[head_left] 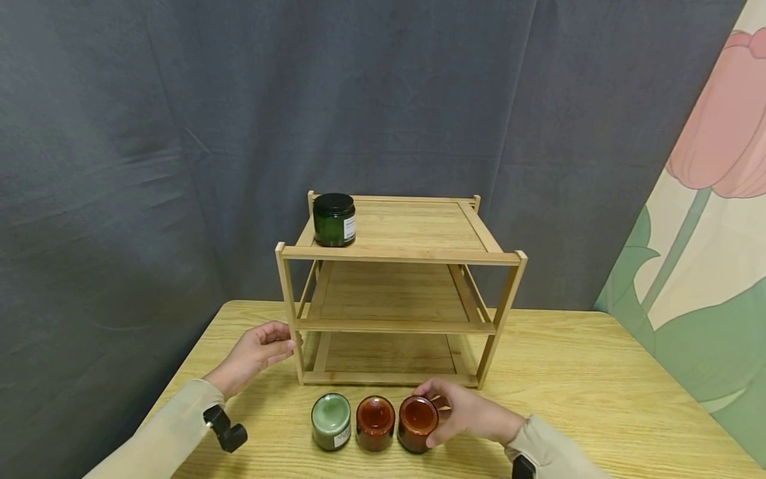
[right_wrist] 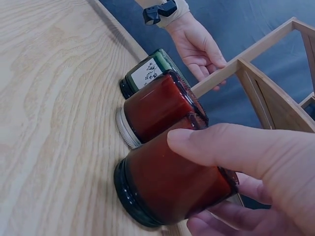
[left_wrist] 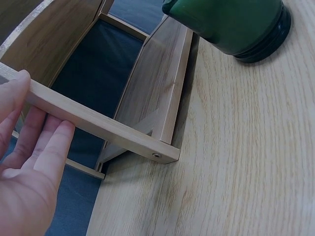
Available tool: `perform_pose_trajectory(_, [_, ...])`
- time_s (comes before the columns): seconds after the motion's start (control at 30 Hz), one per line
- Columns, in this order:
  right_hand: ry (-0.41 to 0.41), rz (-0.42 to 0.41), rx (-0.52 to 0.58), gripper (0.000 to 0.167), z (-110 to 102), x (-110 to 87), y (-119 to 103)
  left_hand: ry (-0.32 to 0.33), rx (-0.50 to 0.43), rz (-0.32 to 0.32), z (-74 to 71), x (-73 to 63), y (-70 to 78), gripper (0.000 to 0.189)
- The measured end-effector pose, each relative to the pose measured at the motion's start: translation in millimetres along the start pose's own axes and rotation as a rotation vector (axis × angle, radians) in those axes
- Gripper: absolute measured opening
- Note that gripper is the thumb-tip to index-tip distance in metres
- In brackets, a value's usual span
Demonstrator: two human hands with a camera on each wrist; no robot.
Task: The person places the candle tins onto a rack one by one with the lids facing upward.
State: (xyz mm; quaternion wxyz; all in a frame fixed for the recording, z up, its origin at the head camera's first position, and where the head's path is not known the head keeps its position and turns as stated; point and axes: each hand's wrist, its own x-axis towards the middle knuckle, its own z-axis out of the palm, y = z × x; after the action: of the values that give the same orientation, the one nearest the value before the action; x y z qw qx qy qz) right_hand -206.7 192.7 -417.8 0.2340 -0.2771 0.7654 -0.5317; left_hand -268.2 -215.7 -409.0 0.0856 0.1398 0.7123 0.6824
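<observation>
My left hand (head_left: 256, 356) pinches the front left post of a three-tier wooden shelf rack (head_left: 391, 255), low down; the left wrist view has the thumb on one side of the post and fingers on the other. In front of the rack, my right hand (head_left: 463, 412) grips an amber-red glass jar (right_wrist: 174, 179), thumb against its near side. That jar stands upside down on its black lid. Directly left of it sits a second amber-red jar (head_left: 375, 429), inverted on a silver lid. At the row's left end is an inverted green jar (head_left: 330, 422) with a white label.
A dark green jar (head_left: 333, 225) with a black lid stands upright on the rack's top tier, at the left. The rack is set on a light wooden table (head_left: 562, 372). Behind hangs a grey-blue curtain (head_left: 383, 100), and a tulip-patterned panel (head_left: 706, 219) borders the right.
</observation>
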Motion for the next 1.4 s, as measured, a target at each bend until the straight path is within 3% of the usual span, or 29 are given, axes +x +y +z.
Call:
perform_pose_trajectory(0.3, [-0.005, 0.017, 0.022, 0.064, 0.7, 1.6, -0.1, 0.002, 0.007, -0.008, 0.8, 0.0, 0.0, 0.029])
perform_pose_trajectory(0.9, [-0.053, -0.051, 0.026, 0.063, 0.1, 4.7, 1.8, 0.006, 0.002, -0.012, 0.5, -0.4, 0.5, 0.025])
perform_pose_trajectory(1.4, [-0.038, -0.030, 0.008, 0.062, 1.1, 5.0, -0.9, 0.003, 0.029, -0.015, -1.0, -0.7, -0.6, 0.033])
